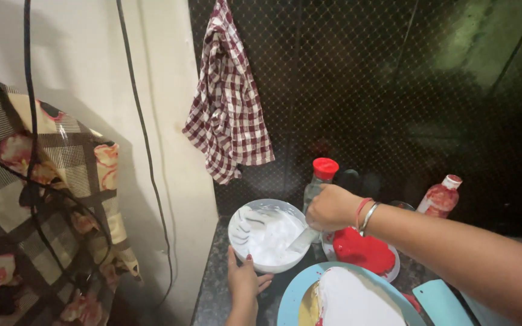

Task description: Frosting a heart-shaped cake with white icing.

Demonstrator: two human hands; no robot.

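Down at the desk, the right hand has its fingers closed around a spatula whose long axis slants toward 7 o'clock, blade dipping into the white cream in the glass bowl. Directly at 6 o'clock of the bowl, the left hand presses open fingers against its near rim, forearm running straight back; the right forearm comes in from 4 o'clock.
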